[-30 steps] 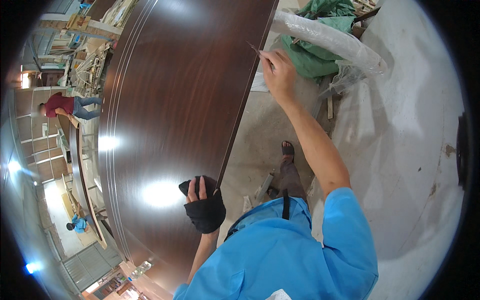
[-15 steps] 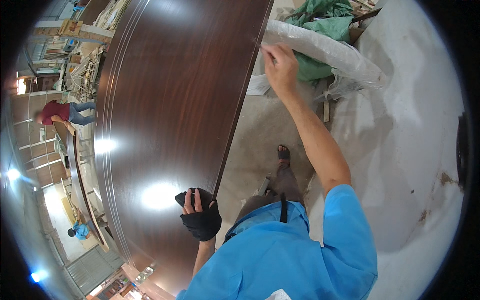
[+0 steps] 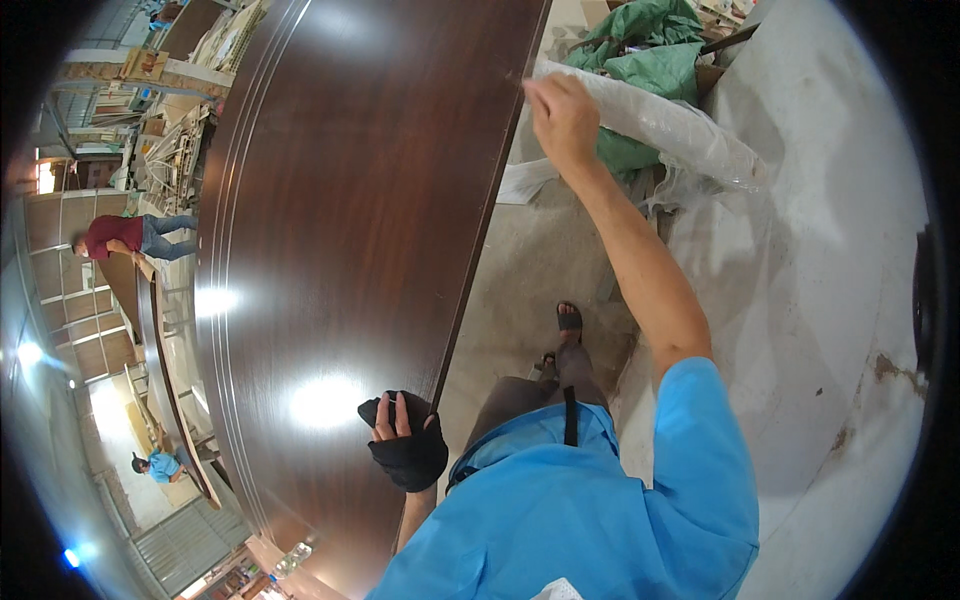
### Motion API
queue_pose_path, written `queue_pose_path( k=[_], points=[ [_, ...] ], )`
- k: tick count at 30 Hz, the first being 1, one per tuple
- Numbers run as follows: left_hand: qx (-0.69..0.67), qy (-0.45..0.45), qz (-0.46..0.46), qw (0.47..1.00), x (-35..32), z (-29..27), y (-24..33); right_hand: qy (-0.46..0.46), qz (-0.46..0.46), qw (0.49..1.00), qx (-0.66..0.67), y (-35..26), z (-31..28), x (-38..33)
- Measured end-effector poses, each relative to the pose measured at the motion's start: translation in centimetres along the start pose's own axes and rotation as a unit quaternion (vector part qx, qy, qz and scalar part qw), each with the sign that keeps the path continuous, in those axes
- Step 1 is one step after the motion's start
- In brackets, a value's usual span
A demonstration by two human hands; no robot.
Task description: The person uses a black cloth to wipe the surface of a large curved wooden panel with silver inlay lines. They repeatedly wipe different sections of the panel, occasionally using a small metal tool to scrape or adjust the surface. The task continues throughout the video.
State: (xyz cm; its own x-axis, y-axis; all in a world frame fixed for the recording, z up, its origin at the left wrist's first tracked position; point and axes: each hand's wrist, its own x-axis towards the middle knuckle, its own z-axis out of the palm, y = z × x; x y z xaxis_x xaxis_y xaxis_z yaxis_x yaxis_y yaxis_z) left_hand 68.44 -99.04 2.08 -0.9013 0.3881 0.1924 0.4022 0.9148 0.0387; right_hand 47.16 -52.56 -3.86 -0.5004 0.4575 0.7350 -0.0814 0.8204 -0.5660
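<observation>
A long, glossy dark brown wooden panel (image 3: 350, 200) with pale grooves along its far left side stretches away in front of me. My left hand (image 3: 405, 445), in a black fingerless glove, rests on its near right part. Two bare fingers lie bent over a small black pad-like thing (image 3: 375, 410), whose exact kind I cannot make out. Farther along, my bare right hand (image 3: 563, 118) is at the panel's right edge. Its fingers are pinched together, their tips close to the edge; whatever is between them is too small to see.
Right of the panel lie a plastic-wrapped roll (image 3: 680, 125) and green sheeting (image 3: 655, 70). A pale wall (image 3: 800, 300) runs along the right. Two other people stand at left, one in a dark red shirt (image 3: 112, 237), one in blue (image 3: 162, 466), beside another long panel (image 3: 165, 380).
The view has shifted slightly, so the panel and my left hand sit a little farther right and lower. My right hand remains at the panel's edge, fingers still pinched.
</observation>
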Motion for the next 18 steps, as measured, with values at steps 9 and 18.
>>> queue_pose_path(
  k=[9, 18],
  points=[
    [-0.052, -0.039, -0.033, 0.997, 3.1, -1.8, 1.9, -0.256, -0.136, 0.948, 0.134, -12.0, -8.2, -10.2],
    [-0.024, 0.012, 0.086, 0.996, 10.2, 0.1, 5.2, -0.193, -0.138, 0.969, -0.07, -6.1, -4.5, -1.1]
  ],
)
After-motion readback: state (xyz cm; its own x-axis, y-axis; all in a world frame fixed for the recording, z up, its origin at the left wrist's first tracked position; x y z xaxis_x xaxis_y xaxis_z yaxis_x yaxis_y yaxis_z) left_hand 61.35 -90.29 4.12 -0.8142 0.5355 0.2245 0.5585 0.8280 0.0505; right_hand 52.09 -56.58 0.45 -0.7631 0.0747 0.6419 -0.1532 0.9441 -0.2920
